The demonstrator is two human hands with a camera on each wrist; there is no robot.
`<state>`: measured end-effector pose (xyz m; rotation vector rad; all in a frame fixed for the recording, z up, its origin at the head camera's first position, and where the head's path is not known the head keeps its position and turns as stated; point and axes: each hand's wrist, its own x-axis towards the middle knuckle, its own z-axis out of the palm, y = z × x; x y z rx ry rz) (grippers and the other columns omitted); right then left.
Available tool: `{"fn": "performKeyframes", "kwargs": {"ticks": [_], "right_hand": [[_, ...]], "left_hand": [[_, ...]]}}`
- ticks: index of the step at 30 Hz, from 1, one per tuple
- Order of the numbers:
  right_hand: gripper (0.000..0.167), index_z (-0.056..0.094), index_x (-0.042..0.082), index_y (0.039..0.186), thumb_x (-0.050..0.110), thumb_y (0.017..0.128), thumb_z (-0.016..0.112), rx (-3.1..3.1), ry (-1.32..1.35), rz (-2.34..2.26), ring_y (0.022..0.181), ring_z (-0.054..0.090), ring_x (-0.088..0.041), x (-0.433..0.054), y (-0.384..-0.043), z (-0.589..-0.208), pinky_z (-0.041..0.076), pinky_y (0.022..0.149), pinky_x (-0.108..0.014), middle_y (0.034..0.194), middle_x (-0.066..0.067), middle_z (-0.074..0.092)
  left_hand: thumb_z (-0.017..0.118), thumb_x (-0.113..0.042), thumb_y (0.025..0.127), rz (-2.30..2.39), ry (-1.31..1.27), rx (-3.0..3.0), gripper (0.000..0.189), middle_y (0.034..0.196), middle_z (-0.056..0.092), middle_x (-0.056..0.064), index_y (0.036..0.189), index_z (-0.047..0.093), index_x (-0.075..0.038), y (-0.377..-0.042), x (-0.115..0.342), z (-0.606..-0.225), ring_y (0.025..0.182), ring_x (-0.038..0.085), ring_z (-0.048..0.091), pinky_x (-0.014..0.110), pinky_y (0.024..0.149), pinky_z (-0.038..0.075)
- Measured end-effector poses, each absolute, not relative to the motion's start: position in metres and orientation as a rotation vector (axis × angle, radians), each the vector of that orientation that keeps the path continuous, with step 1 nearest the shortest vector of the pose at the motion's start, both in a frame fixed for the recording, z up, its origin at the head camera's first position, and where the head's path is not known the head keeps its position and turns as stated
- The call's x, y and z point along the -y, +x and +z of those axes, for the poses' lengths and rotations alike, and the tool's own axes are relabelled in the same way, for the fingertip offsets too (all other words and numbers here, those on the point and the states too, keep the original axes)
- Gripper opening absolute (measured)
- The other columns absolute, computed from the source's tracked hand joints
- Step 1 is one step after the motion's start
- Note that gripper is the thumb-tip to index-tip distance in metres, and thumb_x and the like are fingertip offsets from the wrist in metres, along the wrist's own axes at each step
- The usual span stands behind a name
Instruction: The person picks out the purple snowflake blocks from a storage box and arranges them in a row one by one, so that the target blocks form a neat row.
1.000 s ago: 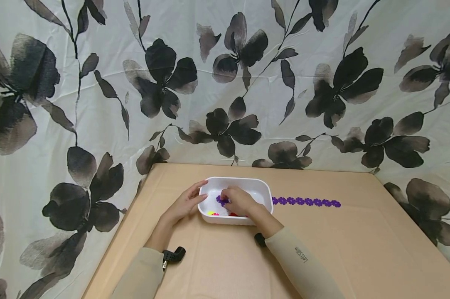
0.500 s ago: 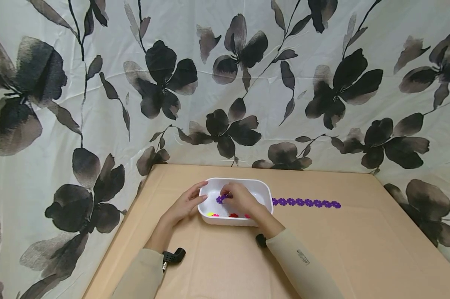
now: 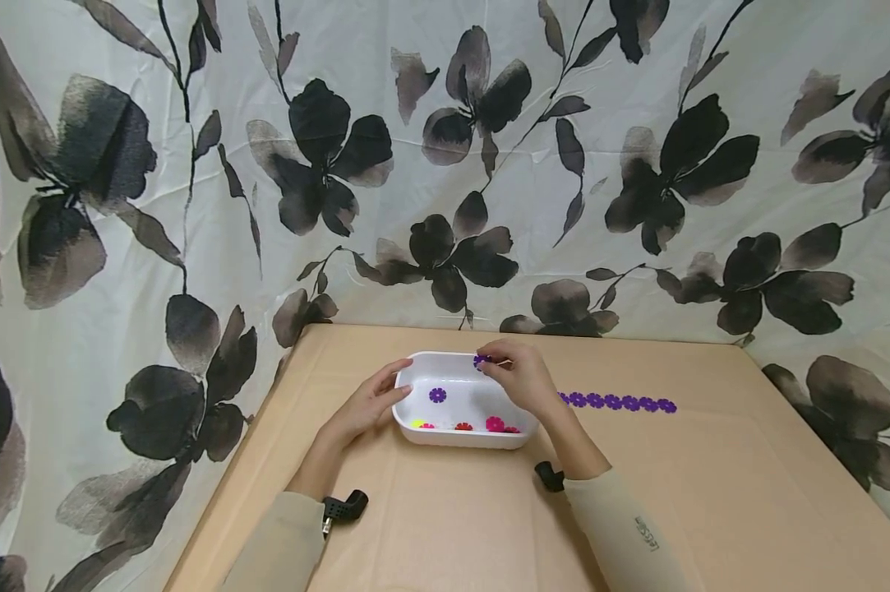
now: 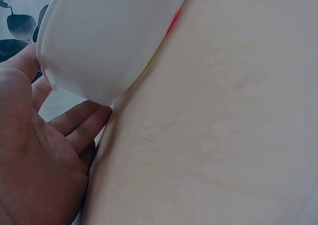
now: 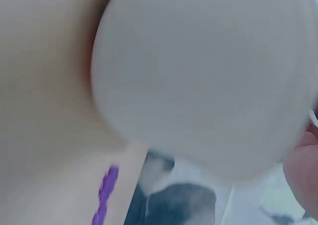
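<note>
A white rectangular plastic tub (image 3: pixel 455 441) stands on the table, and my left hand (image 3: pixel 366 404) grips its left end. In the left wrist view the thumb (image 4: pixel 22 61) lies at the tub's rim while the fingers reach round its outer side. Over the tub's back right rim, my right hand (image 3: pixel 524 380) pinches a purple flower-shaped piece (image 3: pixel 481 362). Another purple flower piece (image 3: pixel 437 395) lies inside on the tub floor. Along the near inner wall are a yellow piece (image 3: pixel 417 423), a red piece (image 3: pixel 463 427) and pink pieces (image 3: pixel 495 424).
To the tub's right, a straight row of purple flower pieces (image 3: pixel 613 402) runs across the tan table (image 3: pixel 445 518); my right hand and forearm partly cover its left end. Behind the table hangs a white cloth (image 3: pixel 563 197) printed with dark flowers.
My right hand has risen from inside the tub and moved right to its back rim, carrying a purple flower piece. The left hand stays at the tub's left end.
</note>
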<state>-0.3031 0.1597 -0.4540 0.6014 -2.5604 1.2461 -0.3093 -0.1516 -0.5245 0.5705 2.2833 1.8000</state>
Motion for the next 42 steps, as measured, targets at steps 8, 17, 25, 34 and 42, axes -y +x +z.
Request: {"fn": "performKeyframes", "kwargs": {"ticks": [8, 17, 25, 34, 42], "right_hand": [[0.023, 0.078, 0.008, 0.119, 0.010, 0.096, 0.076, 2.379, 0.350, 1.344, 0.101, 0.074, -0.027, -0.208, -0.293, -0.448, 0.063, 0.089, -0.033, 0.113, -0.011, 0.069], [0.031, 0.074, 0.005, 0.123, 0.022, 0.097, 0.076, 2.204, 0.114, 1.565, 0.087, 0.072, -0.001, -0.263, -0.295, -0.445, 0.058, 0.078, -0.013, 0.112, -0.015, 0.073], [0.033, 0.071, 0.001, 0.130, 0.017, 0.100, 0.070, 2.129, -0.077, 1.591, 0.088, 0.072, 0.004, -0.315, -0.301, -0.445, 0.055, 0.084, -0.008, 0.106, 0.006, 0.071], [0.032, 0.067, -0.005, 0.130, 0.003, 0.100, 0.067, 1.950, -0.329, 1.920, 0.085, 0.074, -0.001, -0.369, -0.309, -0.466, 0.058, 0.082, -0.016, 0.102, 0.005, 0.071], [0.036, 0.064, 0.003, 0.139, 0.015, 0.104, 0.064, 2.222, -0.616, 1.659, 0.084, 0.068, 0.006, -0.411, -0.309, -0.490, 0.056, 0.073, -0.008, 0.098, 0.015, 0.066]], "left_hand": [[0.062, -0.026, 0.106, 1.808, 0.561, -2.282, 0.057, 0.172, 0.028, 0.010, 0.159, 0.041, -0.019, -0.310, 0.152, -0.527, 0.158, 0.040, 0.024, 0.054, 0.127, 0.024], [0.061, -0.024, 0.107, 1.818, 0.549, -2.283, 0.058, 0.170, 0.031, 0.012, 0.160, 0.040, -0.018, -0.312, 0.147, -0.528, 0.156, 0.038, 0.031, 0.055, 0.125, 0.030], [0.062, -0.026, 0.106, 1.831, 0.541, -2.293, 0.057, 0.169, 0.032, 0.013, 0.159, 0.042, -0.020, -0.312, 0.143, -0.526, 0.156, 0.038, 0.032, 0.054, 0.125, 0.030], [0.062, -0.026, 0.106, 1.835, 0.528, -2.301, 0.056, 0.171, 0.029, 0.009, 0.158, 0.042, -0.023, -0.314, 0.139, -0.527, 0.157, 0.037, 0.028, 0.053, 0.125, 0.029], [0.061, -0.024, 0.107, 1.847, 0.540, -2.310, 0.056, 0.169, 0.032, 0.015, 0.159, 0.041, -0.019, -0.315, 0.135, -0.527, 0.155, 0.039, 0.033, 0.055, 0.124, 0.031]]}}
